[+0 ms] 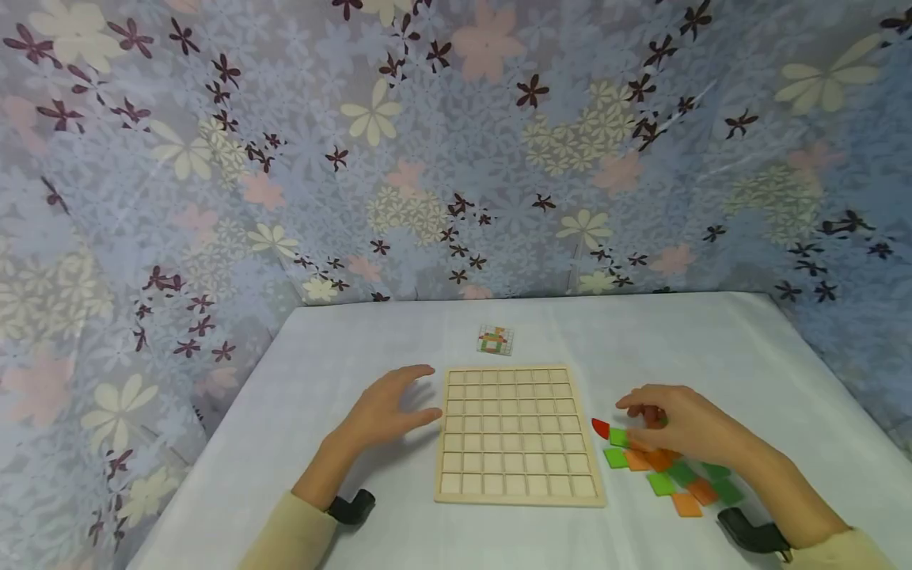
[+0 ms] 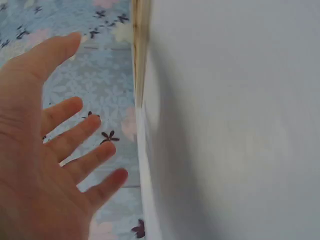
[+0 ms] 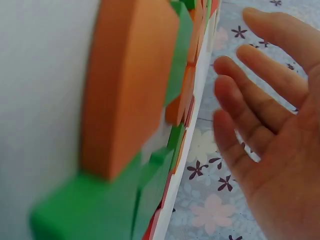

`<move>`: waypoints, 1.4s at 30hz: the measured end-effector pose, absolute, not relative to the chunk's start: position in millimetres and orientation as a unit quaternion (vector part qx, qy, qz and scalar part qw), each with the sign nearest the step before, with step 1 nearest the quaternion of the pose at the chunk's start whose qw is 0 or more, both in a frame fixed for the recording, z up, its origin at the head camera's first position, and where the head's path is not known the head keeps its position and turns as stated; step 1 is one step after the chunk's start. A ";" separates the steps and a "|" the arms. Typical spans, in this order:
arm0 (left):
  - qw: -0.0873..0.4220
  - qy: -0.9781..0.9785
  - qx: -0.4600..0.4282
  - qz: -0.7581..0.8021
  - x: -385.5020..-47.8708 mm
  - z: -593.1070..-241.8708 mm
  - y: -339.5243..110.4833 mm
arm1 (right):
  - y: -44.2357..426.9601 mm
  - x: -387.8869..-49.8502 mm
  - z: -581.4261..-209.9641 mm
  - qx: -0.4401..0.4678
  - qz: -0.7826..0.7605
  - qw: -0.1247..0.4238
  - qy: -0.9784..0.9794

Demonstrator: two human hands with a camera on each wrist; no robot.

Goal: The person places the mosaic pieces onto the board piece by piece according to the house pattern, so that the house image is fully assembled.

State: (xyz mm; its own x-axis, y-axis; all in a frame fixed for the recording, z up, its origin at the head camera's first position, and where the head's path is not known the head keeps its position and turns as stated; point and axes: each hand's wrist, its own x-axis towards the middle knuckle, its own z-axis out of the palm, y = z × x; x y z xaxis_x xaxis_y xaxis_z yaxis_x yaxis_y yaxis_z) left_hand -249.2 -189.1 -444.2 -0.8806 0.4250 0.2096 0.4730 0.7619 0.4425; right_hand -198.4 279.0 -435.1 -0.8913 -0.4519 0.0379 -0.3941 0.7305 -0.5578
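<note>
A pale wooden board (image 1: 520, 500) with a grid of square cells lies flat in front of the person. Just off its left edge hovers the left hand (image 1: 381, 412), thumb and fingers spread apart, holding nothing. To the right of the board is a loose group of flat tiles: a red curved piece (image 1: 601, 428), several green tiles (image 1: 661, 484) and several orange tiles (image 1: 687, 505). Over the far part of this group is the right hand (image 1: 687, 419), which hides some tiles. In the right wrist view its fingers (image 3: 255, 100) are relaxed and loosely bent, with nothing between them.
A small card (image 1: 495, 340) with a coloured picture on a grid lies behind the board. White cloth (image 1: 370, 340) covers the table. Flowered fabric (image 1: 456, 158) hangs behind it and at the sides. A dark strap device (image 1: 352, 507) is on each wrist.
</note>
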 end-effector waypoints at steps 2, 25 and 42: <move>0.031 -0.928 -0.258 -0.266 -254.2 -450.4 -185.3 | 280.1 -198.3 -436.0 -0.237 -0.299 0.068 0.922; -0.070 -0.910 -0.347 -0.217 -257.5 -462.2 -191.5 | 264.5 -201.9 -445.0 -0.265 -0.322 0.073 0.906; -0.071 -0.908 -0.352 -0.218 -256.8 -467.1 -187.2 | 274.4 -200.1 -448.3 -0.264 -0.323 0.082 0.905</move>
